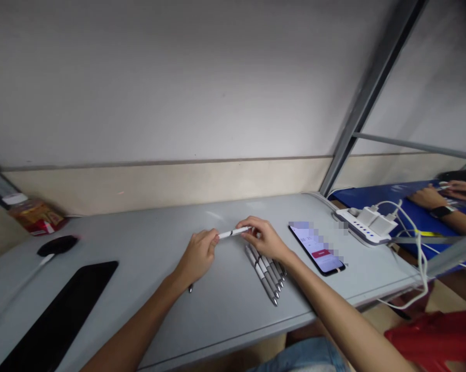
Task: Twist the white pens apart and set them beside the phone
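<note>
A white pen (231, 233) with a dark band is held level between both hands above the grey table (151, 243). My left hand (200, 254) has its fingers closed round the pen's left end. At the other end, my right hand (262, 236) pinches the pen between thumb and fingertips. Several grey and white pens (267, 279) lie side by side on the table just below my right hand, which partly covers them. The dark tip of another item (191, 288) shows beside my left wrist; the rest is hidden behind the arm.
A lit phone (317, 249) and a white power strip (362, 226) with plugs and cables lie right. On the left are a bottle (36, 214), a black mouse-like object (57, 245) and a long black item (62, 315). Another person's hands (429, 198) are at a blue table.
</note>
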A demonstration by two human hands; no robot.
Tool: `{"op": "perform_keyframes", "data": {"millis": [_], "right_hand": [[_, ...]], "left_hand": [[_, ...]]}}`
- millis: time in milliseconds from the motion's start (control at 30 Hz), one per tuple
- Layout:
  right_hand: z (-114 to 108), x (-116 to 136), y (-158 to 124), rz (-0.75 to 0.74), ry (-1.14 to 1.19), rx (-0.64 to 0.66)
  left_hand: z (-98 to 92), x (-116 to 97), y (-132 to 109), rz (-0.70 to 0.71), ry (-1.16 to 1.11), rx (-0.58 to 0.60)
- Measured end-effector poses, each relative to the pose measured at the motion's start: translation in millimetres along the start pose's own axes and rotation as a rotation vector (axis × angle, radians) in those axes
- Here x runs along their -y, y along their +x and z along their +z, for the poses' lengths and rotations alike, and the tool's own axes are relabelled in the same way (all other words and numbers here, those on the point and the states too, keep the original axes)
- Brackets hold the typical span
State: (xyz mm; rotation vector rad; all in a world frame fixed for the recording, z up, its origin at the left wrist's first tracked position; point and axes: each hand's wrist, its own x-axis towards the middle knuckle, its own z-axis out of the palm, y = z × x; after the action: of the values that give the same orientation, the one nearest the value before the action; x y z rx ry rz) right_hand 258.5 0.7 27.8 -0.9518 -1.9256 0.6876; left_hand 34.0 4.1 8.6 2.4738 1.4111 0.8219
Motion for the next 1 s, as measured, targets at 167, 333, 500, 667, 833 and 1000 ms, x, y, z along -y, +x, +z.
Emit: {"op": "perform_keyframes", "data": {"millis": [167,333,500,667,833,1000], "right_hand": [[3.1,-10.8,0.7,0.149,0.006,0.053],[2.0,-11.6,2.0,0.095,0.081,-0.04],[0.2,-12.9,1.6,0.161,0.049,0.041],[-1.1,-14.5,1.7,0.14,0.06,-0.016],[-0.6,-15.3,1.2,0.112,0.004,0.017],[-0.7,-12.1,0.7,0.145,0.007,0.057]], "left_hand": [[-2.3,-2.8,-0.5,0.035,0.097,-0.012],[-4.5,-5.5,-0.9,0.039,0.129,0.007],[-5.0,-5.8,-1.8,0.044,0.148,0.024],[-4.6,-5.1,-2.2,0.032,0.137,0.027],[-4.4,-3.2,-1.2,0.031,0.142,0.045],[-3.4,-4.8,-1.3,0.039,0.115,0.104]]}}
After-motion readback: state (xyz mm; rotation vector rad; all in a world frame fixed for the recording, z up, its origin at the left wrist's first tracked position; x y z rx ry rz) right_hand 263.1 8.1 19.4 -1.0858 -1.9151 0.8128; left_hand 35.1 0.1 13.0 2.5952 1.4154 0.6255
